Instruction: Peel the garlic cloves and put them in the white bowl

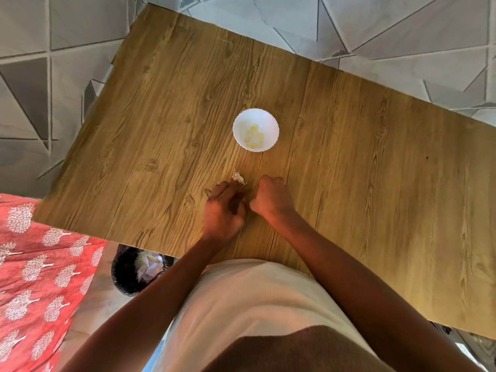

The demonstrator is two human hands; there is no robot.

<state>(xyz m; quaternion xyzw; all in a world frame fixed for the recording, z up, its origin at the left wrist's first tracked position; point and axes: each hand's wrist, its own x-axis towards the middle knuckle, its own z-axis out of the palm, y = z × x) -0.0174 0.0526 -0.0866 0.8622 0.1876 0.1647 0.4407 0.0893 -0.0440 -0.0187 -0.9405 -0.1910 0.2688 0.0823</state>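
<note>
Wooden table, black bin beside

- Wood-grain table, bare mid-area
- white bowl on it w/ peeled garlic cloves inside
- garlic skin scrap near bowl, on tabletop

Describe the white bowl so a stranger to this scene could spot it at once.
Start at the wooden table that fills most of the view. Near its middle, beyond the person's left hand and right hand, sits the white bowl. It is the only dish there: round, with a scalloped rim, holding a few pale yellow peeled cloves, unlike the papery garlic scrap lying loose nearer the hands.
</note>
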